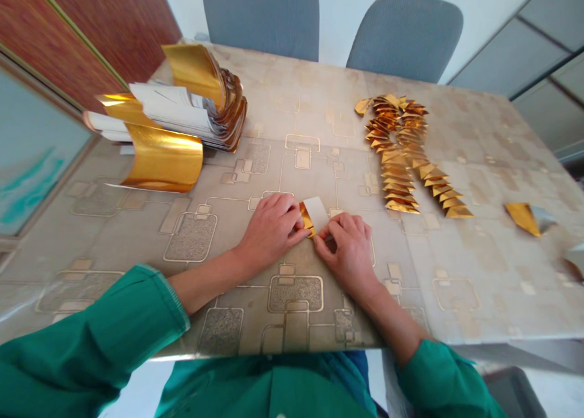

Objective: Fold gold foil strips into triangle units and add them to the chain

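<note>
A small sheet of gold foil paper (314, 215), white on its back, lies on the table (479, 272) between my hands. My left hand (270, 229) presses its folded gold edge with curled fingers. My right hand (349, 247) pinches the near corner of the same sheet. Both hands are closed on the paper, which is partly folded.
A stack of curled gold and white sheets (182, 111) sits at the far left. Two rows of folded gold triangles (404, 153) lie at the far right, with a loose folded piece (524, 217) nearer the right edge. Two grey chairs (404, 34) stand behind the table.
</note>
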A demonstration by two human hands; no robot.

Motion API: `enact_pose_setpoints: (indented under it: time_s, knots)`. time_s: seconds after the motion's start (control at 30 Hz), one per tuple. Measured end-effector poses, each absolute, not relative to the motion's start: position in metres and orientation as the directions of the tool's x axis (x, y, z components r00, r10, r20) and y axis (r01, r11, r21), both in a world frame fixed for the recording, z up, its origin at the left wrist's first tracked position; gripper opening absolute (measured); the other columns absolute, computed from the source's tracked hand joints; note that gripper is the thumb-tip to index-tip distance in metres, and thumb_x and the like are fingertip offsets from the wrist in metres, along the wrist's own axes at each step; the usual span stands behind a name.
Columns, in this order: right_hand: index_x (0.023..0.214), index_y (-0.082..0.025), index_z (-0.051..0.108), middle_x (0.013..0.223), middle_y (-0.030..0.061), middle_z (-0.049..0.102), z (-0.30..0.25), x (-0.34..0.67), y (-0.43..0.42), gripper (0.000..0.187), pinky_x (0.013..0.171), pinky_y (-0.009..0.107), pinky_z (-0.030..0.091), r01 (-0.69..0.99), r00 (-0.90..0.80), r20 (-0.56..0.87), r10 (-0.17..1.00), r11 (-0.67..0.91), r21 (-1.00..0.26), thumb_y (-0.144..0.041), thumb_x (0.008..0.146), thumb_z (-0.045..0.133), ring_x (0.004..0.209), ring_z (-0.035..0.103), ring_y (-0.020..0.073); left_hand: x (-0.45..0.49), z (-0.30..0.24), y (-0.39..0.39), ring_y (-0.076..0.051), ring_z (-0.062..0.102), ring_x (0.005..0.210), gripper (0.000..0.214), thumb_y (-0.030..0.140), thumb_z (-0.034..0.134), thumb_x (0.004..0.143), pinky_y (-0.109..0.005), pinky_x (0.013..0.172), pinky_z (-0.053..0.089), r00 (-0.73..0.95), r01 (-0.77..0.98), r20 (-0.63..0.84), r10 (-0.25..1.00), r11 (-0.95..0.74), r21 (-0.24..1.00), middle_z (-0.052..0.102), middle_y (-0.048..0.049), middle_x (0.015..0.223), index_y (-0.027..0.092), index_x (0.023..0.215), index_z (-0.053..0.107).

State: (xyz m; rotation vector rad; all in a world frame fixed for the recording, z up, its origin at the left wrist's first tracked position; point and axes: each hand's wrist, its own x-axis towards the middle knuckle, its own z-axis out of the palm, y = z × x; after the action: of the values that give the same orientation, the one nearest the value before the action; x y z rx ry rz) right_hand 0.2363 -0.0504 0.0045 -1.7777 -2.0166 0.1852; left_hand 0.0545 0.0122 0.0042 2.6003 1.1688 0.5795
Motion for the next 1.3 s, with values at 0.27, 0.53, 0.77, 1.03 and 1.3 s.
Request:
enact_pose_setpoints:
  time_s: [0.27, 0.53, 0.77, 1.03, 1.3]
  knots:
    - [0.076, -0.022, 0.059, 0.089, 0.0034, 0.059, 0.004, 0.237, -0.049, 0.017, 0.080, 0.036, 0.032, 0.918, -0.049, 0.187, 0.981, 0.118, -0.378, -0.032, 0.087, 0.066, 0.091, 0.049, 0.0233, 0.053, 0.009, 0.013, -0.025, 0.052, 0.099, 0.023, 0.034, 0.074, 0.084, -0.040, 0.088, 0.039, 0.560, 0.686, 0.223, 0.798, -0.597, 0.415, 0.059, -0.0059, 0.103, 0.017, 0.074, 0.063]
    - [0.077, -0.022, 0.059, 0.091, 0.0037, 0.059, 0.003, 0.237, -0.049, 0.016, 0.081, 0.037, 0.032, 0.925, -0.054, 0.171, 0.984, 0.113, -0.362, -0.033, 0.087, 0.066, 0.092, 0.049, 0.0239, 0.050, 0.005, 0.016, -0.024, 0.053, 0.099, 0.021, 0.033, 0.073, 0.084, -0.039, 0.087, 0.041, 0.558, 0.673, 0.247, 0.792, -0.607, 0.423, 0.060, -0.0056, 0.105, 0.018, 0.075, 0.063]
    - [0.078, -0.022, 0.061, 0.090, 0.0029, 0.060, 0.004, 0.236, -0.048, 0.015, 0.081, 0.036, 0.032, 0.929, -0.051, 0.182, 0.982, 0.114, -0.353, -0.032, 0.086, 0.068, 0.091, 0.049, 0.0231, 0.049, 0.005, 0.011, -0.021, 0.054, 0.097, 0.010, 0.028, 0.062, 0.094, -0.042, 0.098, 0.041, 0.659, 0.595, 0.468, 0.588, -0.789, 0.153, 0.064, -0.0040, 0.101, 0.020, 0.090, 0.067]
    - [0.077, -0.022, 0.061, 0.090, 0.0027, 0.060, 0.003, 0.236, -0.047, 0.014, 0.080, 0.035, 0.031, 0.921, -0.048, 0.195, 0.980, 0.119, -0.371, -0.031, 0.085, 0.067, 0.091, 0.049, 0.0220, 0.029, 0.008, -0.005, -0.020, 0.058, 0.100, 0.021, 0.020, 0.050, 0.100, -0.042, 0.103, 0.039, 0.832, 0.451, 0.402, 0.382, -0.888, -0.090, 0.069, -0.0030, 0.102, 0.021, 0.110, 0.068]
    - [0.077, -0.022, 0.061, 0.092, 0.0028, 0.061, 0.002, 0.236, -0.047, 0.013, 0.080, 0.035, 0.031, 0.922, -0.042, 0.200, 0.979, 0.115, -0.370, -0.030, 0.085, 0.067, 0.091, 0.049, 0.0218, 0.015, 0.007, 0.002, -0.022, 0.057, 0.113, 0.022, 0.018, 0.053, 0.099, -0.050, 0.110, 0.033, 0.811, 0.527, 0.378, 0.446, -0.838, -0.141, 0.065, -0.0017, 0.127, 0.027, 0.112, 0.068]
